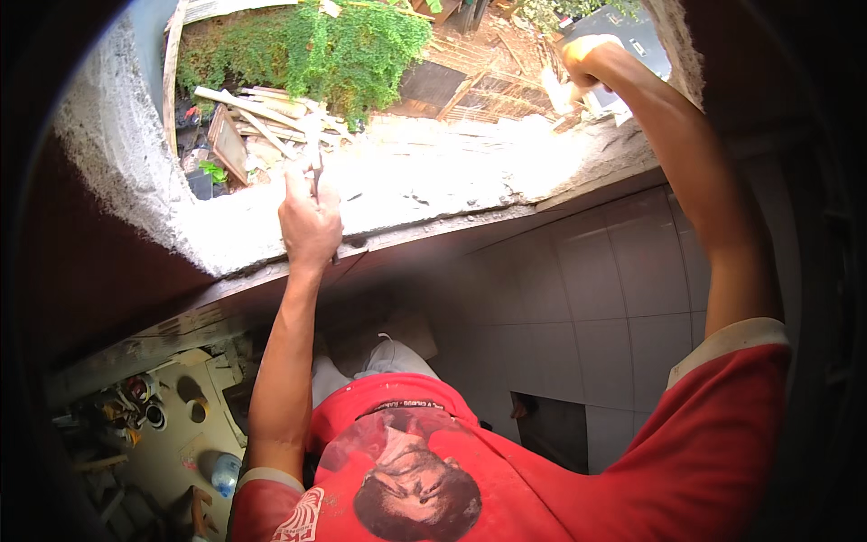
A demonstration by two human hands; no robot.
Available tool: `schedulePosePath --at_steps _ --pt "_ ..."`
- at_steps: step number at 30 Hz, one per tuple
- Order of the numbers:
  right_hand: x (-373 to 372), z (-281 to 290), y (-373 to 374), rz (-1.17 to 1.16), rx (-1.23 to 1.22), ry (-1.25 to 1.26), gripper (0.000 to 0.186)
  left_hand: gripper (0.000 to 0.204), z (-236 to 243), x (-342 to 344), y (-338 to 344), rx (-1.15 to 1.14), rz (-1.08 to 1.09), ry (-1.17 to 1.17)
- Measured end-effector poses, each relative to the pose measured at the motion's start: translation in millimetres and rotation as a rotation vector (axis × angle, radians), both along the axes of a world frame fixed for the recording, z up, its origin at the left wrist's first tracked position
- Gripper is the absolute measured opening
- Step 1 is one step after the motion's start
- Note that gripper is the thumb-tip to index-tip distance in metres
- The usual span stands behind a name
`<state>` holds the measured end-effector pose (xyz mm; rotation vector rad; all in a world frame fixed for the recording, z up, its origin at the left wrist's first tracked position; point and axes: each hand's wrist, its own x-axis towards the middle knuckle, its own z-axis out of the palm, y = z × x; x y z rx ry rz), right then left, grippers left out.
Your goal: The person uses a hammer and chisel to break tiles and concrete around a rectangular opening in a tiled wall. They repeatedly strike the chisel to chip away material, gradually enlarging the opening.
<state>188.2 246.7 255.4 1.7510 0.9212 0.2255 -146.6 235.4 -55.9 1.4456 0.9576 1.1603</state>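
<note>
My left hand is closed around a slim, dark metal tool at the sunlit, rough concrete sill of a window opening; the tool's exact kind is hard to tell in the glare. At the upper right my right hand is raised near the right side of the opening, its fingers curled, and what they hold, if anything, is hidden.
Outside lie wooden planks, green plants and a grey panel. Below the sill are grey tiles with a dark square recess. At lower left stand a cluttered board and a plastic bottle.
</note>
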Motion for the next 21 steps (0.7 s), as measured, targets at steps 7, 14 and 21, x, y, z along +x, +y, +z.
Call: schedulePosePath --at_steps 7,14,21 --pt "24 4 -11 0.125 0.023 -0.123 0.019 0.022 2 -4 1 0.035 -0.012 -0.036" --pt "-21 41 24 -0.379 0.073 0.052 0.022 0.027 2 -4 2 -0.042 -0.046 -0.006" --pt "-5 36 -5 -0.177 -0.094 -0.116 0.027 0.027 -18 -2 7 0.085 -0.026 -0.014"
